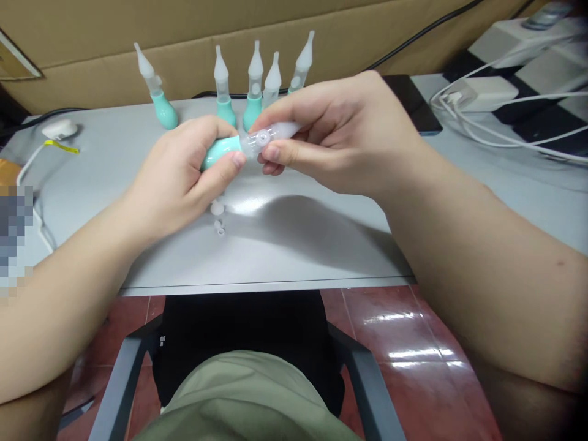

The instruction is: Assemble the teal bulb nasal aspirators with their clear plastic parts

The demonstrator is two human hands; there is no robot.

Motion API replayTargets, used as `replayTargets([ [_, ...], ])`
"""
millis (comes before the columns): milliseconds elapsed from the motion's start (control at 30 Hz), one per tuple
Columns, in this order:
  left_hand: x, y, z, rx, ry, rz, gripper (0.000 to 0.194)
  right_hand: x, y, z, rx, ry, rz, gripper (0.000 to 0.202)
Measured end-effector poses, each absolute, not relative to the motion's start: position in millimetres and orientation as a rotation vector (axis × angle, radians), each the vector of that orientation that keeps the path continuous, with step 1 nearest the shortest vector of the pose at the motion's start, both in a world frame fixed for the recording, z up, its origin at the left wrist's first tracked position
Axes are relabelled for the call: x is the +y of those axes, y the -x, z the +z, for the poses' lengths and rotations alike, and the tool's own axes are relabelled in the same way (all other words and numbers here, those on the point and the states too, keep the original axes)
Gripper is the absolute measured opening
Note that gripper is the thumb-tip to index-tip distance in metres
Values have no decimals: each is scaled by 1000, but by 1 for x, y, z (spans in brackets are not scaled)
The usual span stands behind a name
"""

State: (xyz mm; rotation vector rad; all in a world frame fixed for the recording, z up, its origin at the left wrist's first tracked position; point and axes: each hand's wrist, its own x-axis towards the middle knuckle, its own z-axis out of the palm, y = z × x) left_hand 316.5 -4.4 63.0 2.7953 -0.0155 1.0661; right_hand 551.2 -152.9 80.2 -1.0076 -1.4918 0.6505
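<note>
A nasal aspirator (252, 143) lies sideways between my two hands, above the table. My left hand (184, 165) is closed around its teal bulb, with the thumb along the near side. The fingers of my right hand (331, 135) pinch the clear barrel and the white soft tip, partly covering the tip. A small round port shows on the barrel. Below my left hand, small white plastic pieces (217, 209) rest on the table. Behind my hands stand several like aspirators (224, 86), teal bulbs down and white tips up; some are partly hidden by my right hand.
A cardboard wall (184, 37) backs the pale table (294, 245). At right are a dark phone (413, 104), a white charger (487, 93) and tangled white cables. A white plug-like piece (59, 128) with a cable lies at left. A black chair (243, 324) is under me.
</note>
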Motion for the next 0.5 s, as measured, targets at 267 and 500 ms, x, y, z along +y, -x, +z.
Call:
replayTargets([
  [267,-9,-315,64,86,-2819,1036,44,-153,-551,79,-1514,1138,577,25],
  [500,-13,-313,66,170,-2819,996,46,-150,-551,75,-1532,1134,526,21],
])
